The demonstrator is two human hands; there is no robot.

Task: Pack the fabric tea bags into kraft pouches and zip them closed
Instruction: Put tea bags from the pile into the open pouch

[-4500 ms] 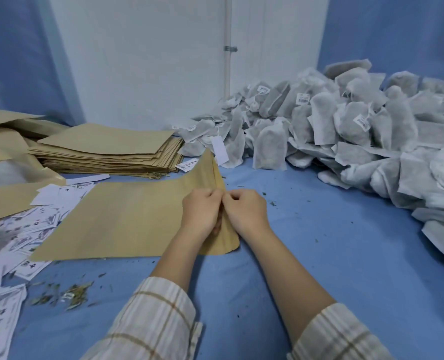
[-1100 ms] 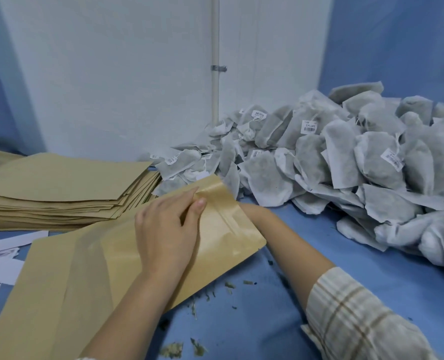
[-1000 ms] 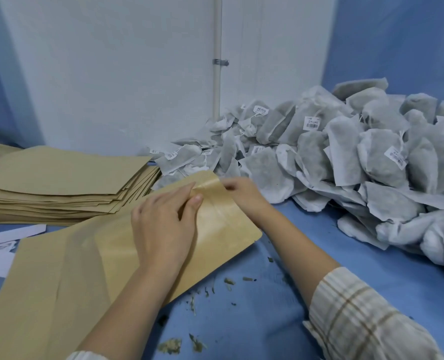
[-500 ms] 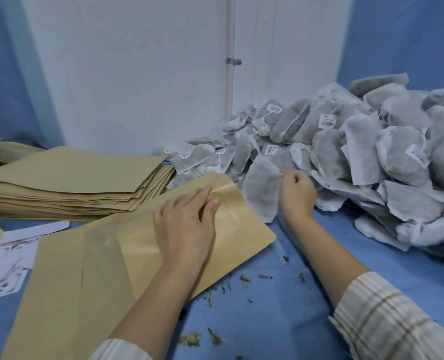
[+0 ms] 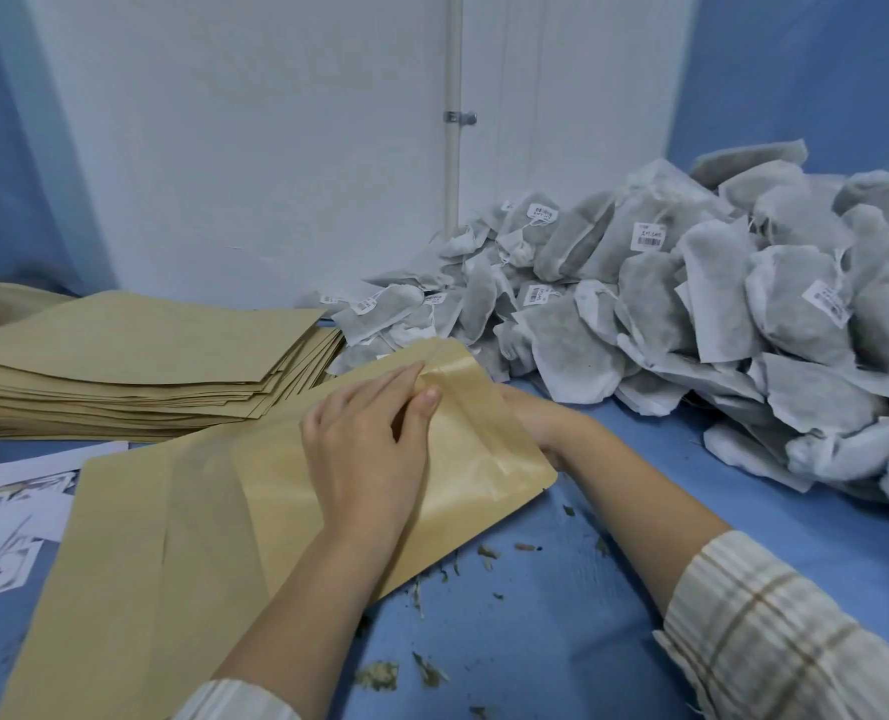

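The left hand (image 5: 367,449) lies on the kraft pouch (image 5: 432,491) at centre, fingers (image 5: 406,376) pinching its far mouth edge open. The right hand (image 5: 536,418) is mostly hidden behind the mouth; its grip cannot be told. The filling step is in hand; next, a tea bag from the right-hand heap (image 5: 718,314) must go inside.

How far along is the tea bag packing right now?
Early stage. No filled, zipped pouch shows. In hand: the left hand holds up the mouth of one kraft pouch, and the right hand is behind that opening; whether it holds a tea bag is hidden. Left: a big heap of fabric tea bags and a thick stack of empty pouches.
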